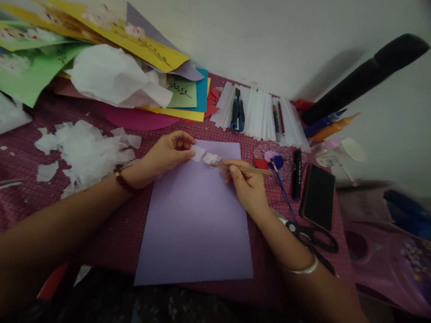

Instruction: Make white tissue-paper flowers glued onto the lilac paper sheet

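Note:
A sheet of purple paper (198, 221) lies on the table in front of me. Near its top edge sits a crumpled white paper flower (212, 158). My left hand (172, 152) pinches a small white tissue paper piece (198, 153) just left of the flower. Between the fingers of my right hand (249, 185) is a flat wooden stick (252, 170), its left end at the flower's lower edge. Whether the stick touches the flower I cannot tell. Left of my left hand spreads a heap of torn white tissue pieces (87, 149).
Decorated coloured cards (143, 43) and crumpled white paper (113, 75) lie at the back left. White glue sticks (256, 112) hold a cutter (238, 113). At the right are a paint palette (272, 151), a paintbrush (283, 188), a marker (297, 174), a phone (318, 197) and scissors (313, 237).

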Demonstrator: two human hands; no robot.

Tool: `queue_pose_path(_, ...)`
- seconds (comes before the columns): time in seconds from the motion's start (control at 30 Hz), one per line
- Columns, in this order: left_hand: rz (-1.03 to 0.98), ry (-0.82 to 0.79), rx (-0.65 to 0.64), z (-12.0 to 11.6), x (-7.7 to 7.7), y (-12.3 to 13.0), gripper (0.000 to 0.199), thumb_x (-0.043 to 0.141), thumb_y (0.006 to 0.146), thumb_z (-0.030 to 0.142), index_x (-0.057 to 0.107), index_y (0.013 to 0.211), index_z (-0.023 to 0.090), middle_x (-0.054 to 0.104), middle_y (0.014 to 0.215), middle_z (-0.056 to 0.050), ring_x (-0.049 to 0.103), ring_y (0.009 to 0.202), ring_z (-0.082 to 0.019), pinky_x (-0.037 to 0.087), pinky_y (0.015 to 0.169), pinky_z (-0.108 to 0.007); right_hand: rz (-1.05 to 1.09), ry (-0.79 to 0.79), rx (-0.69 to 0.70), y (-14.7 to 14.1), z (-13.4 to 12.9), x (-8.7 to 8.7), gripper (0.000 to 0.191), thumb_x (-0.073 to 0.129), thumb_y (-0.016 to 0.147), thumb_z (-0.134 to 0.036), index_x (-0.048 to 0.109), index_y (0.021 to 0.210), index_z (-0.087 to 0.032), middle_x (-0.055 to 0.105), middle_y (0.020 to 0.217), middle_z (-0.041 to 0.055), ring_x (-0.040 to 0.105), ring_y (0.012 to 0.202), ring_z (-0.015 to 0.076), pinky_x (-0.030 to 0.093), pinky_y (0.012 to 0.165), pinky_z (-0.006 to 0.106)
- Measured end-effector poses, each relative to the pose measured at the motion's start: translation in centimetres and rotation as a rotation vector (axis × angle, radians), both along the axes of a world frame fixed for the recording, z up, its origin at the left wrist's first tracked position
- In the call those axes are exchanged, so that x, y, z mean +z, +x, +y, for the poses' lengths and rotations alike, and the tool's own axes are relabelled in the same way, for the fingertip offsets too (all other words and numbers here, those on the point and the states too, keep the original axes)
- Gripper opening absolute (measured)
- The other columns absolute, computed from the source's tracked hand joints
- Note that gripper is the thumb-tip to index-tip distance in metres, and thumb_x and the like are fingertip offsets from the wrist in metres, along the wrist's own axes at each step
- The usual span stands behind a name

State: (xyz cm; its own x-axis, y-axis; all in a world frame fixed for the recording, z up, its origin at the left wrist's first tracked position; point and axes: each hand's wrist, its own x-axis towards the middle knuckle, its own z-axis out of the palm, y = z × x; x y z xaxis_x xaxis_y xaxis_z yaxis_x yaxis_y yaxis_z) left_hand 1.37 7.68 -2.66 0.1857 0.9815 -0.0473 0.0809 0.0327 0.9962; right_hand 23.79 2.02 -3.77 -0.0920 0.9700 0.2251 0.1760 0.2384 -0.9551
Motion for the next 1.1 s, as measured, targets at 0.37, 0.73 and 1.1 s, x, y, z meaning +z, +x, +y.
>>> queue_pose_path(0.37,0.091,0.050,-0.185,0.4,-0.5,-0.7,0.008,0.072,0.068,0.022,0.067,0.071,0.016,0.063,0.067,0.002,0.053,0.060,-0.008,0.038,0.056,-0.021,-0.027,-0.036,-0.068,0.1,0.5,-0.2,0.034,0.056,0.092,-0.049,0.072,0.101,-0.020,0.073,0.086,0.0043,0.062,0.061,0.0127,0.051,0.056,0.027)
queue_pose_path(0.73,0.179,0.148,-0.204,0.4,-0.4,1.8,0.010,0.070,0.070,0.025,0.069,0.072,0.016,0.069,0.071,-0.001,0.060,0.065,-0.011,0.046,0.062,-0.023,0.026,-0.038,-0.085,-0.1,0.7,-0.2,0.036,0.058,0.090,-0.052,0.072,0.098,-0.021,0.073,0.091,0.0045,0.062,0.060,0.0120,0.051,0.055,0.027)
queue_pose_path(1.1,0.195,0.175,-0.171,0.5,-1.3,3.0,0.007,0.065,0.069,0.018,0.065,0.076,0.016,0.061,0.065,0.002,0.052,0.058,-0.009,0.040,0.056,-0.021,0.051,0.049,-0.142,0.0,-0.6,0.3,0.029,0.053,0.094,-0.049,0.064,0.090,-0.022,0.066,0.074,0.0012,0.062,0.063,0.0149,0.052,0.062,0.031)
